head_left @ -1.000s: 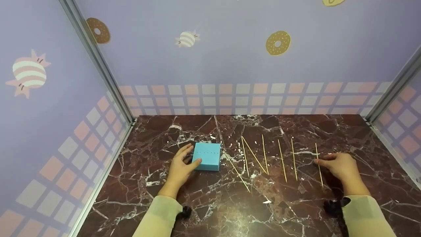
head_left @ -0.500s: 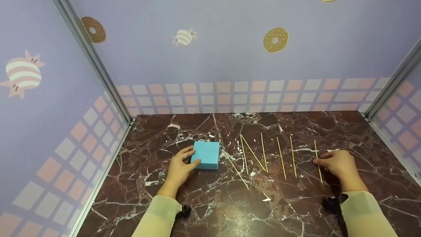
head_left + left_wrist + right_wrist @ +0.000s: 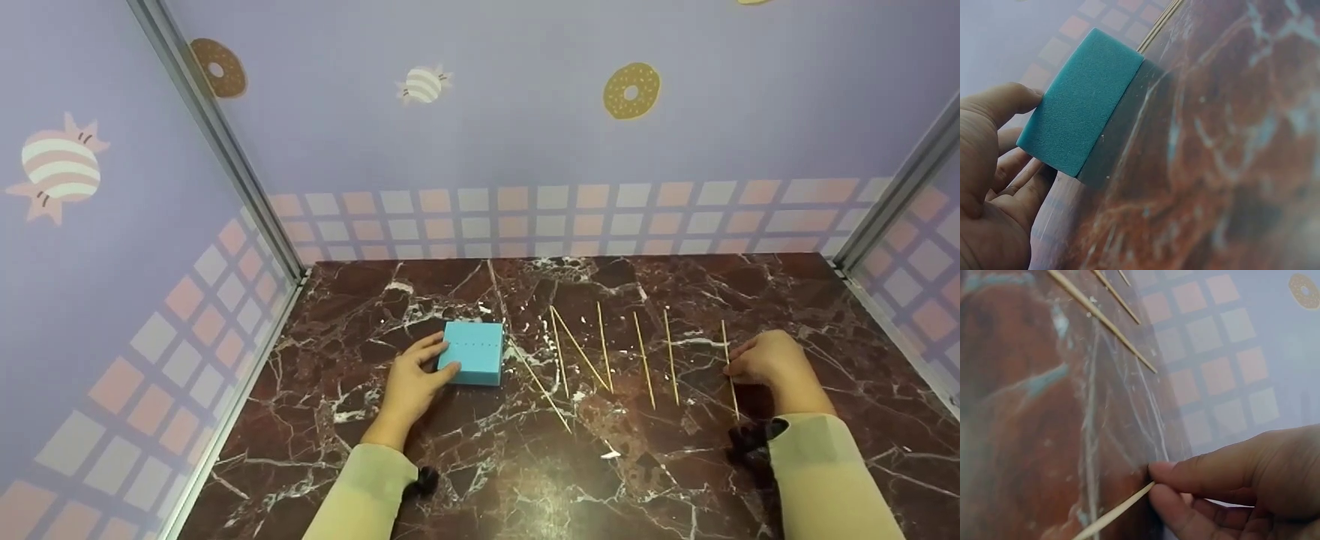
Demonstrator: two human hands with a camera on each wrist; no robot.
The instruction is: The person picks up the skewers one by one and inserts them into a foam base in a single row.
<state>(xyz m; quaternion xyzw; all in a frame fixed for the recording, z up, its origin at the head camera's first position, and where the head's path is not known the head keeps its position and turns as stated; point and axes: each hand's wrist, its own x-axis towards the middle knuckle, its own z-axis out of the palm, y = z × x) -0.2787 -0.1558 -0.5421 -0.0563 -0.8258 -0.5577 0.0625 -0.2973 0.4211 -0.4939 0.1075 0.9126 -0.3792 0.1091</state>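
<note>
A light-blue foam block, with a row of small holes across its top, lies on the marble-patterned table. My left hand holds it at the left side, the thumb on the near corner and the fingers at the far left edge. The left wrist view shows the block's plain side and the thumb against its upper edge. At the right, my right hand pinches a thin wooden stick between thumb and index finger. In the right wrist view that stick slants down from the fingertips.
Several similar sticks lie between the hands. One slanting stick is beside the block, others form an N shape, and two stand nearly parallel to its right. White specks dot the table. Patterned walls enclose the back and sides.
My left fingers have closed in onto the block's far left edge. My right hand has turned slightly and its wrist has moved up and inward, still at the same stick. The view shifted a little.
</note>
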